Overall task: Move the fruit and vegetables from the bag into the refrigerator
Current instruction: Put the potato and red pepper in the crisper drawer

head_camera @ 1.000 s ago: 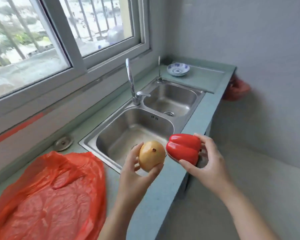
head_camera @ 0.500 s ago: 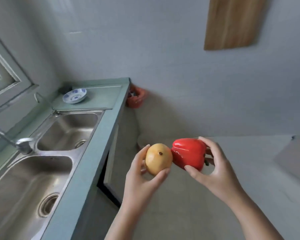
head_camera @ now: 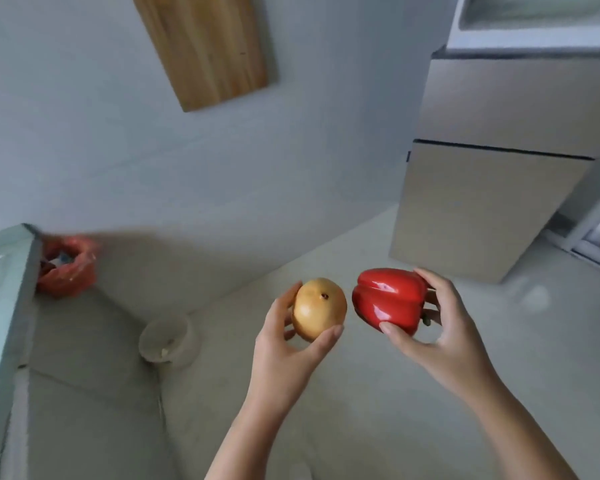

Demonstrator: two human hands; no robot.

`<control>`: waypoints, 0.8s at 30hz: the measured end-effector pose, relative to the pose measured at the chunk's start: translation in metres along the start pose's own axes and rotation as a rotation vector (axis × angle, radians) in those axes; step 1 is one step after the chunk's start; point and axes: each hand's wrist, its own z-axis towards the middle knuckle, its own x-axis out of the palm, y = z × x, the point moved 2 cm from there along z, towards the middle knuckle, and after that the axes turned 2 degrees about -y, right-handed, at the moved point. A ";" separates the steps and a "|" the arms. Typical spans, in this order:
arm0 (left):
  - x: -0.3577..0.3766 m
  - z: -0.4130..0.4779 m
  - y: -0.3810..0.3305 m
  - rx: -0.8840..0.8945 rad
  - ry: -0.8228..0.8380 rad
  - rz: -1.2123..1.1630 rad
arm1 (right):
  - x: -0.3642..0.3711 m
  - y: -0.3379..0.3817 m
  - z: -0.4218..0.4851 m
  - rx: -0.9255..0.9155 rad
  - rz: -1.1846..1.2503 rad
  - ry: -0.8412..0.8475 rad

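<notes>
Red pepper [head_camera: 388, 299], gripped in the right hand [head_camera: 444, 327] fingers, and yellow fruit [head_camera: 321, 308], gripped by the left hand [head_camera: 284, 344], now face the closed refrigerator [head_camera: 482, 202] at two o'clock, the bench [head_camera: 0, 289] having swung to nine o'clock: carry under way.

Open floor [head_camera: 378, 410] ahead toward refrigerator [head_camera: 482, 209], doors closed, bucket [head_camera: 168, 337] at left

Bare: left hand [head_camera: 284, 348], right hand [head_camera: 447, 341] (forearms too).

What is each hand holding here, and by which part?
The left hand grips the yellow fruit around its sides; the right hand grips the red pepper around its stem end.
</notes>
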 end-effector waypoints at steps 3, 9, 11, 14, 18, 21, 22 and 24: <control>0.036 0.034 -0.005 0.028 0.102 -0.021 | -0.023 -0.015 0.018 0.051 -0.035 -0.096; 0.081 0.118 -0.021 0.130 0.267 -0.057 | -0.041 -0.022 0.079 0.073 -0.091 -0.247; 0.084 0.154 -0.029 0.147 0.276 -0.072 | -0.041 -0.020 0.108 0.082 -0.126 -0.278; 0.085 0.205 -0.040 0.178 0.277 -0.092 | -0.040 -0.016 0.154 0.066 -0.145 -0.316; 0.100 0.259 -0.047 0.175 0.272 -0.122 | -0.035 -0.022 0.198 0.054 -0.132 -0.342; 0.126 0.287 -0.052 0.173 0.308 -0.133 | -0.043 -0.037 0.215 0.074 -0.147 -0.356; 0.138 0.295 -0.055 0.183 0.330 -0.131 | -0.050 -0.042 0.221 0.078 -0.154 -0.375; 0.165 0.309 -0.062 0.197 0.372 -0.128 | -0.067 -0.055 0.233 0.097 -0.167 -0.425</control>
